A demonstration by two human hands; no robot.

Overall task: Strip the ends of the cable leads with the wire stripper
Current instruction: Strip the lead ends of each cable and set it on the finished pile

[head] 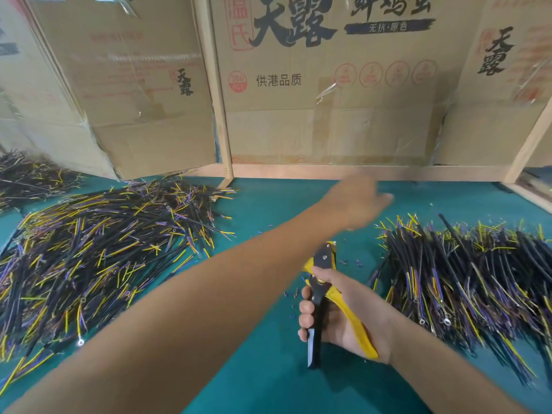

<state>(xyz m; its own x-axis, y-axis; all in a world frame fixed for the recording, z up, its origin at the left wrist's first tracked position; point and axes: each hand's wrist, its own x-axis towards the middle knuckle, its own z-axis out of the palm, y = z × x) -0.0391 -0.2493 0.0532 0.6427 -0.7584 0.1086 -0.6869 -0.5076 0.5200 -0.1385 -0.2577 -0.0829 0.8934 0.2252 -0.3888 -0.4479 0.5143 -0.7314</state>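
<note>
Nearest the bench's (268, 369) front edge, right of centre: right hand (343, 318), palm up, fingers curled round the wire stripper (321, 297) — black handle under the fingers, yellow handle across the palm, head pointing away toward the back of the bench, black handle end poking out below the hand. Jaw end of the tool partly hidden behind the left forearm (209, 294).

Crossing from the near left corner diagonally up toward the middle of the bench: that bare forearm, passing over the stripper's head. At its far end, left hand (358, 198), badly motion-blurred, raised above the green surface near the back edge; grip impossible to judge — no lead made out in it, fingers smeared.

On the green cover just beside the stripper: small scattered bits of coloured insulation (294, 294).

Along the right edge: a heap of cable leads (466, 279), black jackets with yellow and purple conductors fanning out, a few ring terminals (447, 322) showing on the near side.

Over the left half, reaching from the near left corner toward the back: a larger heap of the same leads (98, 252), with one ring terminal at its near edge. Further left, at the far left corner, a third pile (27, 180), mostly dark.

Behind the back edge: a wooden frame (221, 115) holding flattened cardboard boxes (328, 85) printed with large black Chinese characters and red stamps, clear tape across the seams.
</note>
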